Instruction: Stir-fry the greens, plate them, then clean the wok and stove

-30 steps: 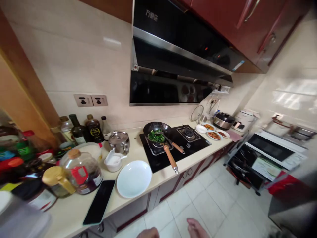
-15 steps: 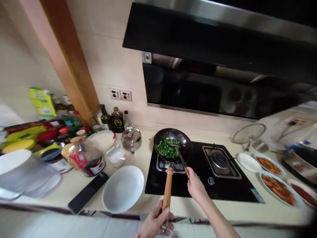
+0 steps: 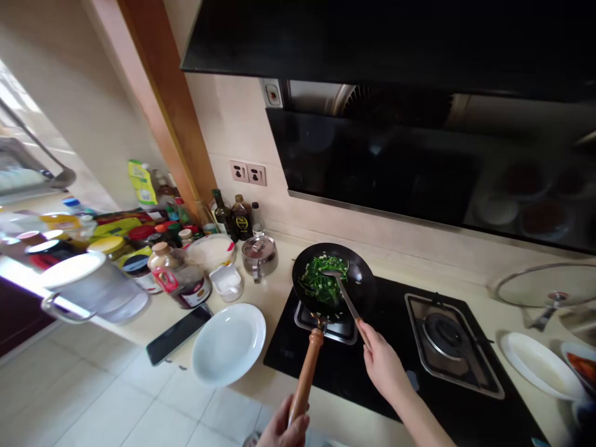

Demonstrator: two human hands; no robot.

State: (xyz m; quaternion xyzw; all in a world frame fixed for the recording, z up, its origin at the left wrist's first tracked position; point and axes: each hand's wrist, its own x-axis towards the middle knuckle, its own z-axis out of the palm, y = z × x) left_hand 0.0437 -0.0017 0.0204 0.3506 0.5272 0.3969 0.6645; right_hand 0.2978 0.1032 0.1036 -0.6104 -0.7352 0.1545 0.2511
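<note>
A black wok (image 3: 361,279) with chopped green vegetables (image 3: 322,280) sits on the left burner of a black gas hob (image 3: 395,347). My left hand (image 3: 284,429), at the bottom edge, is wrapped round the end of the wok's wooden handle (image 3: 307,372). My right hand (image 3: 384,366) grips the handle of a metal spatula (image 3: 343,292), whose blade rests in the greens. An empty white plate (image 3: 228,344) lies on the counter just left of the hob.
A dark phone (image 3: 179,332) lies left of the plate. Behind it stand a small steel pot (image 3: 259,256), a white salt dish (image 3: 226,282), jars, bottles and a clear jug (image 3: 88,288). A glass lid (image 3: 544,288), a small white plate (image 3: 540,366) and red dishes sit at the right.
The view has swung from the side to in front of the hob. My hands came up from below; the left took the wok handle, the right took the spatula.
</note>
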